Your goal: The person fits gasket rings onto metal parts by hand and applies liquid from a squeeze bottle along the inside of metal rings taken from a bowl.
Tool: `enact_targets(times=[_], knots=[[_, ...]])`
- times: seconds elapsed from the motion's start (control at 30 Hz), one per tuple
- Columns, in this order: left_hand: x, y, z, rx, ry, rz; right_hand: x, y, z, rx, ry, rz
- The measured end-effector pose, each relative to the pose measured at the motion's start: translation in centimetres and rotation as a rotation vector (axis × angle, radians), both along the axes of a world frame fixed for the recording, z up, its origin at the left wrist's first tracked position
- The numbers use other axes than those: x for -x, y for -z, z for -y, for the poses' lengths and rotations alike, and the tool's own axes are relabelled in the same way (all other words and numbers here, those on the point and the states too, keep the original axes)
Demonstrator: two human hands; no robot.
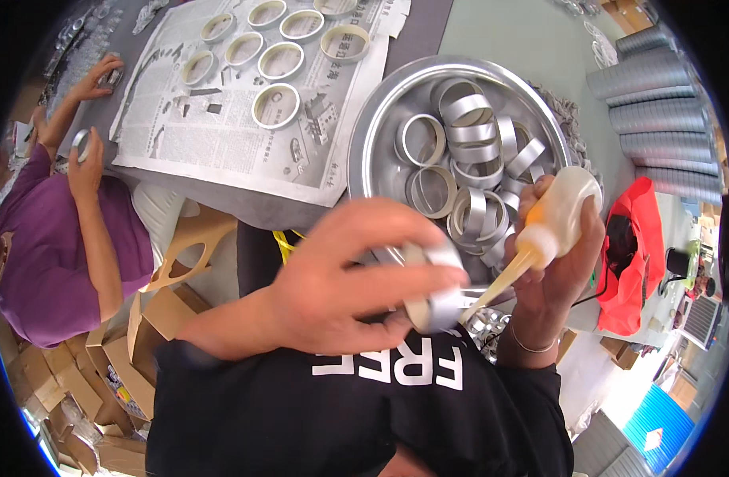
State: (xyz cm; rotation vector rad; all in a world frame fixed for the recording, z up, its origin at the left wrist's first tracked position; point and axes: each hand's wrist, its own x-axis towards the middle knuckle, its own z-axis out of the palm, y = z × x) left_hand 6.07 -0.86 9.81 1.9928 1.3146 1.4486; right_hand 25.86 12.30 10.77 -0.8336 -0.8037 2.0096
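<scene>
My left hand, smeared by motion, grips a silver ring in front of my chest. In my right hand is a translucent squeeze bottle, tilted so that its long yellowish nozzle points down to the left. The nozzle's tip comes close to the ring's edge; whether the two touch I cannot tell. Just beyond both hands stands a round metal basin holding a heap of silver rings. An orange patch shows by the bottle's neck, partly behind my fingers.
Several rings lie spaced out on a newspaper sheet at the far left. A person in purple holds a ring at the left. Grey rolls and a red bag are at the right. Cardboard boxes stand lower left.
</scene>
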Motion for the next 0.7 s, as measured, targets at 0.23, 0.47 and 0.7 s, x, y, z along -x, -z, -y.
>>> enact_targets(times=[0.23,0.47,0.7], knots=[[6.9,4.3,0.2,0.655,-0.552,-0.299,-4.4,1.6,-3.3,-0.071,0.153,-0.313],[1.6,0.9,-4.3,0.305,-0.315,-0.247,-4.6,0.9,-2.4,-0.136,0.319,-0.236],[-3.8,3.7,-7.0,0.399,-0.006,-0.251,-3.7,1.3,-1.2,-0.130,0.408,-0.362]])
